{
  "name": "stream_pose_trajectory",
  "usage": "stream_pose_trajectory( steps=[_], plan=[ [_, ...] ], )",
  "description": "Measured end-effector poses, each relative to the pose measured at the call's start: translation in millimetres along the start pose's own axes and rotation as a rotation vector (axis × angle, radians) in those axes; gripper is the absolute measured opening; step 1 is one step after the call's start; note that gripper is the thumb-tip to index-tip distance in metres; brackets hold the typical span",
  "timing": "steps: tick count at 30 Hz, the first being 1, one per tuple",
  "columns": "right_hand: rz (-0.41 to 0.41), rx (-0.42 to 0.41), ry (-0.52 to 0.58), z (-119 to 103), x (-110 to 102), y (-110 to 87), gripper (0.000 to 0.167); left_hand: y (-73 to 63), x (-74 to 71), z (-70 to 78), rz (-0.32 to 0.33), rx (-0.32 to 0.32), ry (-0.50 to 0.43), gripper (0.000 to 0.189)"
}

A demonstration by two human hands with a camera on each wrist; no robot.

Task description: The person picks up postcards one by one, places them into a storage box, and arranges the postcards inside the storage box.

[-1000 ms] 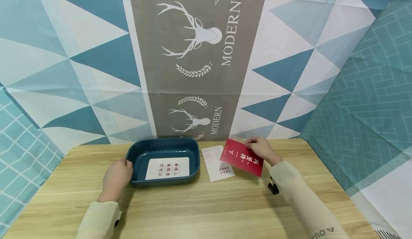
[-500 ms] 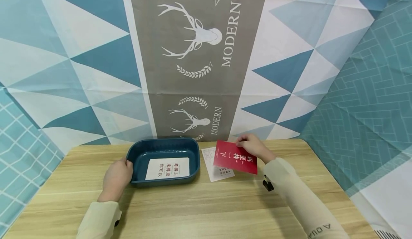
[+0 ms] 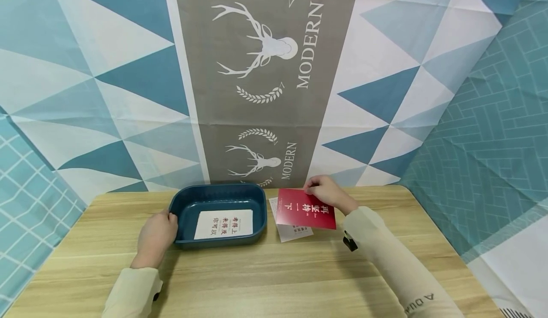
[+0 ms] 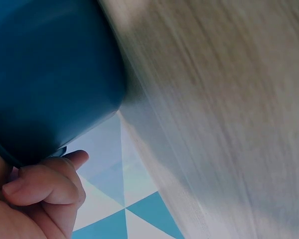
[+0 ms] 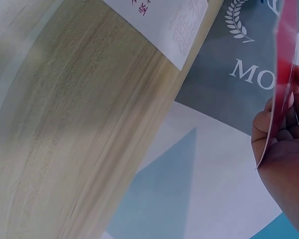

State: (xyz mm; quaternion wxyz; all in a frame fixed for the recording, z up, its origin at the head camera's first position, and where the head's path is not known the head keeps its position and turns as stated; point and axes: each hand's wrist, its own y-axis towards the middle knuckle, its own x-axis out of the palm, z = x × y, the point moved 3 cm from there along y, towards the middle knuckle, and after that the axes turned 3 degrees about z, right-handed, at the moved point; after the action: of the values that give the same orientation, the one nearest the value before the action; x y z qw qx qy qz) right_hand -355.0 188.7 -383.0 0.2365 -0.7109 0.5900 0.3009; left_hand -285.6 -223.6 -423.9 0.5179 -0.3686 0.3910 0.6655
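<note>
My left hand [image 3: 156, 234] grips the left rim of a dark blue rectangular basin [image 3: 184, 239]; in the left wrist view its curled fingers [image 4: 50, 184] lie at the basin's edge. Inside the basin rests a white card [image 3: 224, 223] with dark red Chinese characters. To the right, my right hand [image 3: 328, 193] pinches the upper edge of a red card [image 3: 299, 208] with white characters, held above the table. Below it a white card [image 3: 295, 233] lies on the table, partly hidden by the red one. The right wrist view shows the red card [image 5: 285, 59] nearly edge-on between thumb and fingers.
The wooden table [image 3: 265, 280] meets a wall hanging [image 3: 261, 94] with deer heads and blue triangles right behind the basin and cards. Teal tile-patterned cloth [image 3: 492, 142] borders the table at the right.
My right hand has moved left with the red card, which now covers more of the white card on the table. The left hand and basin have stayed in place.
</note>
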Motion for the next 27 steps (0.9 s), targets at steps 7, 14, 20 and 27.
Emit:
stream_pose_trajectory(
  steps=[7,14,20,27],
  plan=[
    [-0.001,-0.002,-0.015,-8.0,2.5,1.5,0.015,-0.3,0.6,-0.2,0.010,0.007,-0.001,0.034],
    [-0.006,0.003,-0.027,-13.1,5.2,3.3,0.016,-0.7,0.4,0.4,0.011,-0.004,-0.002,0.034],
    [-0.013,0.006,-0.029,-15.4,6.1,3.7,0.016,-0.9,0.0,0.9,0.005,-0.002,-0.010,0.035],
    [-0.022,-0.001,-0.040,-16.5,9.4,7.5,0.017,-1.2,-1.1,1.8,-0.002,-0.005,-0.011,0.035]
  ],
)
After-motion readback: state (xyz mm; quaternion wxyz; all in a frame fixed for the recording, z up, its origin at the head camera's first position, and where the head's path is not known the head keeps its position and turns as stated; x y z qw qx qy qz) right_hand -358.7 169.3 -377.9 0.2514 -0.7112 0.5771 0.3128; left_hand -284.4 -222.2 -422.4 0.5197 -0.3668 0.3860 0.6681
